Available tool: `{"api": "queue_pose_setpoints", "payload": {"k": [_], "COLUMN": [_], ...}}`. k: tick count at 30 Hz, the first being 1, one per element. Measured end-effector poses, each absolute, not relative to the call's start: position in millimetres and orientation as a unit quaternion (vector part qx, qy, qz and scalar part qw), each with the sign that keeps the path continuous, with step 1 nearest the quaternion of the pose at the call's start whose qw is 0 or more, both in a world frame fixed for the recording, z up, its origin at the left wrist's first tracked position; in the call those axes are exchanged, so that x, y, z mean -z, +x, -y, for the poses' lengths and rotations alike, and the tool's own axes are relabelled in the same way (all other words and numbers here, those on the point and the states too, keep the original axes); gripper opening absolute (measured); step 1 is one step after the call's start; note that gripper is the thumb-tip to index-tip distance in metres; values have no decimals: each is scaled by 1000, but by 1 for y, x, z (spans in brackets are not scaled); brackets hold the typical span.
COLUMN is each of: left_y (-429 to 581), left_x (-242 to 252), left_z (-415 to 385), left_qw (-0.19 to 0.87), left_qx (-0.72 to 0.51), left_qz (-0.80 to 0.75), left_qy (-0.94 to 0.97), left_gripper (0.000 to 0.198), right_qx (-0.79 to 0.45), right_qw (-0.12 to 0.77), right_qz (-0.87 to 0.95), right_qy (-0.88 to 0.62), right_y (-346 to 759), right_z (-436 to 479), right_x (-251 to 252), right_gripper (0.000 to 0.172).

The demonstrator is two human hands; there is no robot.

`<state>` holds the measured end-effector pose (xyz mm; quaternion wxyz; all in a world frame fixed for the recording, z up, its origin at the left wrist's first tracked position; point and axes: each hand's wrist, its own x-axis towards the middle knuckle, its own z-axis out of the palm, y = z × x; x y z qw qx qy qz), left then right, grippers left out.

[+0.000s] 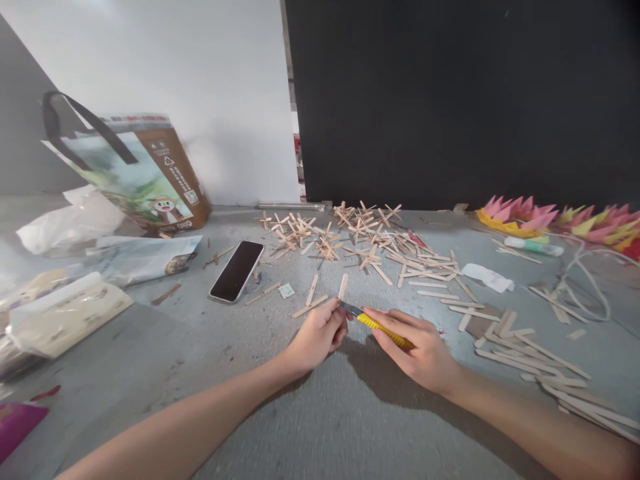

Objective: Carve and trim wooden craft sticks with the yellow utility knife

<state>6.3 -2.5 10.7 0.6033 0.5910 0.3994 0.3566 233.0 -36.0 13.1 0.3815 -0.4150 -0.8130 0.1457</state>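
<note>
My left hand (319, 337) is closed round a short wooden craft stick (343, 287), whose pale end points up and away from me. In my right hand (423, 350) lies a yellow utility knife (384, 331), gripped between thumb and fingers. Its grey blade reaches left to the stick, right beside my left thumb; whether the edge is cutting in cannot be made out. Just beyond my left hand, two loose craft sticks (310, 306) and a small patterned paper square (287, 291) lie on the grey table.
A black phone (237, 271) rests left of centre, near a printed carrier bag (150, 177) and plastic packets (70, 313). Star-shaped stick bundles (325, 240) lie at the back. More sticks (525, 353) spread along the right, with a glue stick (533, 247), a white cable (583, 257) and pink paper crowns (520, 217).
</note>
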Motion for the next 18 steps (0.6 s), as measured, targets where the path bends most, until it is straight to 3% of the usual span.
{"api": "queue_pose_setpoints", "payload": {"k": [18], "left_y": [7], "left_x": [-9], "left_z": [4], "left_qw": [526], "left_qx": [-336], "left_qz": [-440], "left_qy": [646], "left_gripper": [40], "right_qx": [-149], "right_qw": [377], "right_qz": [823], "right_qy": [-397], "right_y": [234], "right_z": [35], "right_x": [-9], "right_gripper": [44]}}
